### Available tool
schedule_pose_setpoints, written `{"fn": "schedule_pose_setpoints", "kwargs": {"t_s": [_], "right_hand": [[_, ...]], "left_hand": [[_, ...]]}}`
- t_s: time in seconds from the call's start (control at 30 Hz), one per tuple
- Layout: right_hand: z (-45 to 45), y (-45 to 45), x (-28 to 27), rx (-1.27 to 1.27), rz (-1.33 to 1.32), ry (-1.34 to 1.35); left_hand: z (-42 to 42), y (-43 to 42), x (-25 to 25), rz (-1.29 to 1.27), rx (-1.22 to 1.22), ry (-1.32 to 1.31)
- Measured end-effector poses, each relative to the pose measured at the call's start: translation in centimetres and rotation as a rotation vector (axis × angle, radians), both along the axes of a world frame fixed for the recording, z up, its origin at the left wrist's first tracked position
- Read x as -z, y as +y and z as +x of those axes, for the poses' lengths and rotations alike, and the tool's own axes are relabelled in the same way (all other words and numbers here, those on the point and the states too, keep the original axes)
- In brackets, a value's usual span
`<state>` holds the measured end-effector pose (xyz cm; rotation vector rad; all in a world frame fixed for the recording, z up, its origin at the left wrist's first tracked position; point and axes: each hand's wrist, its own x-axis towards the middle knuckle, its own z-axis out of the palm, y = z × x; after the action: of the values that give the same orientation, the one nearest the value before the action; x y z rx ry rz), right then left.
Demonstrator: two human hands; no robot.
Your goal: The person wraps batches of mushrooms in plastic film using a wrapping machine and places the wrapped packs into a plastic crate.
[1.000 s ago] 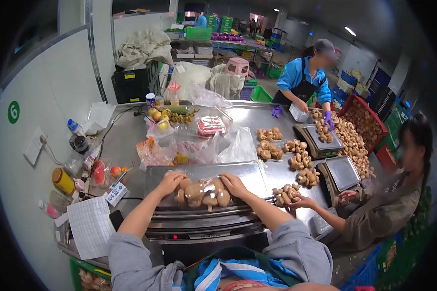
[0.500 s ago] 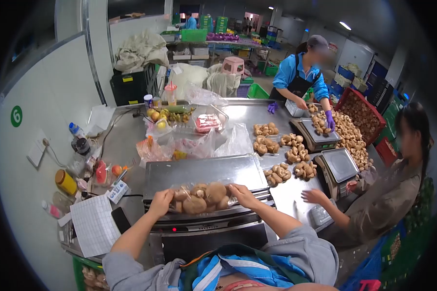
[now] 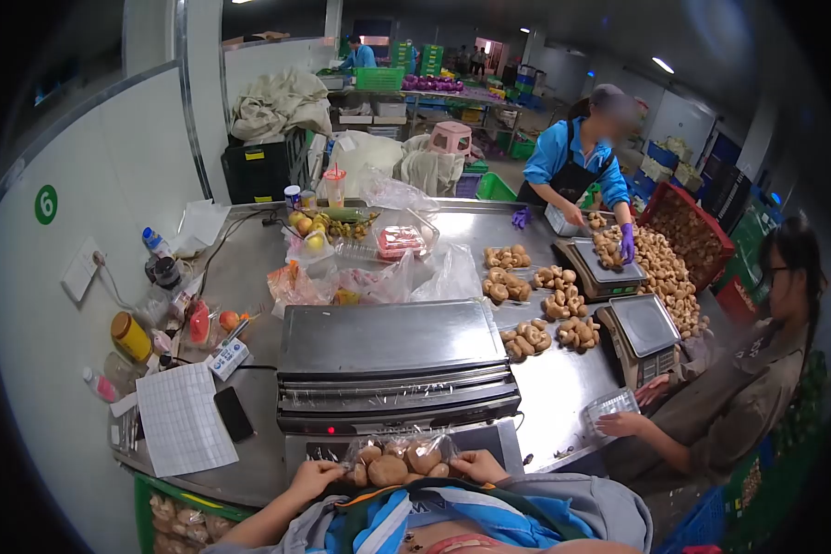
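Observation:
A bundle of brown mushrooms (image 3: 392, 464) under clear film is held close to my chest, at the near edge of the wrapping machine (image 3: 388, 355). My left hand (image 3: 318, 478) pinches the film at the bundle's left end. At its right end, my right hand (image 3: 479, 466) grips the film with closed fingers. Behind the bundle, the machine's rollers and flat metal top are in full view, with a red light on its front.
Several mushroom piles (image 3: 526, 339) lie right of the machine, near two scales (image 3: 644, 325). A co-worker at the right holds a clear tray (image 3: 611, 406); another, gloved, handles mushrooms. Paper (image 3: 185, 420), a phone (image 3: 234, 413) and plastic bags (image 3: 379, 280) are around.
Both my hands have drawn the wrapped mushrooms from the machine toward my chest. The near co-worker's hand has left the mushroom pile and now holds a clear tray.

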<state>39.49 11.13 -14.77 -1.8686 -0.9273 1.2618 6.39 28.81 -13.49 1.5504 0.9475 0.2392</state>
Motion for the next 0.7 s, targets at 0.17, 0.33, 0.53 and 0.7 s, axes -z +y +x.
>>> {"fn": "schedule_pose_setpoints", "kwargs": {"t_s": [0.17, 0.33, 0.53, 0.7], "right_hand": [[-1.5, -2.0, -0.9, 0.413, 0.097, 0.126], [0.8, -10.8, 5.8, 0.130, -0.155, 0.212], [-8.0, -6.8, 7.4, 0.003, -0.139, 0.153], [-10.3, -3.5, 3.8, -0.106, -0.007, 0.320]], "left_hand": [[-1.2, -1.1, 1.2, -0.510, -0.453, -0.578], [-4.9, -8.5, 6.7, -0.425, -0.219, -0.166], [1.4, -10.4, 5.4, -0.987, -0.210, -0.423], [3.9, -11.1, 3.9, -1.047, -0.031, -0.438]]}}
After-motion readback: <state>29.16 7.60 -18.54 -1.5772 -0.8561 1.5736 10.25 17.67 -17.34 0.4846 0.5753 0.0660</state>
